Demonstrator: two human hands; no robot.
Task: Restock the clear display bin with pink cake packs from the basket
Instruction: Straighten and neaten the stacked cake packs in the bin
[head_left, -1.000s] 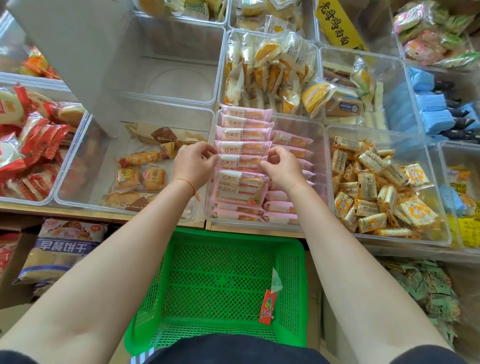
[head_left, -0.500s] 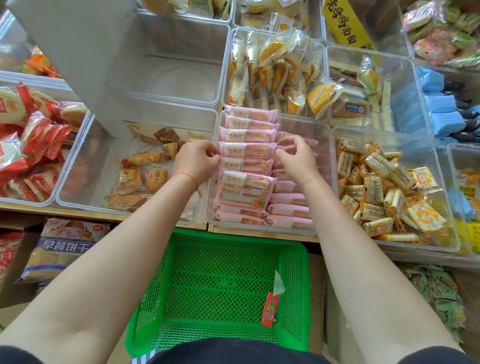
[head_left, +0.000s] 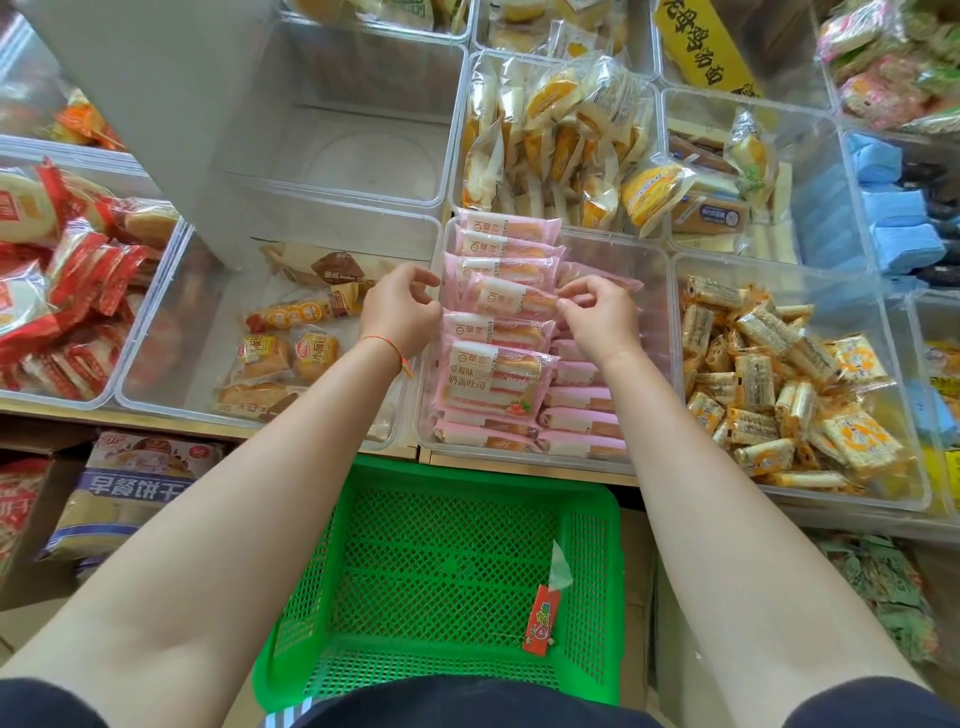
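A clear display bin (head_left: 657, 291) holds two rows of pink cake packs. One pink cake pack (head_left: 506, 297) in the left row is lifted slightly askew between my hands. My left hand (head_left: 400, 306) pinches its left end. Its right end is pinched by my right hand (head_left: 600, 317). A larger pink pack (head_left: 493, 376) lies flat on top of the row nearer me. Below the shelf stands the green mesh basket (head_left: 452, 571), which holds only one small red packet (head_left: 543, 618).
Clear bins surround the pink one: small yellow bread packs (head_left: 291, 353) to the left, yellow wafer packs (head_left: 779, 389) to the right, yellow cake packs (head_left: 561, 135) behind. Red snack packs (head_left: 62, 275) fill the far left bin. Cartons (head_left: 124, 493) sit under the shelf.
Both hands have shifted further back along the left row. They now lift one pink pack by its two ends, so it sits askew.
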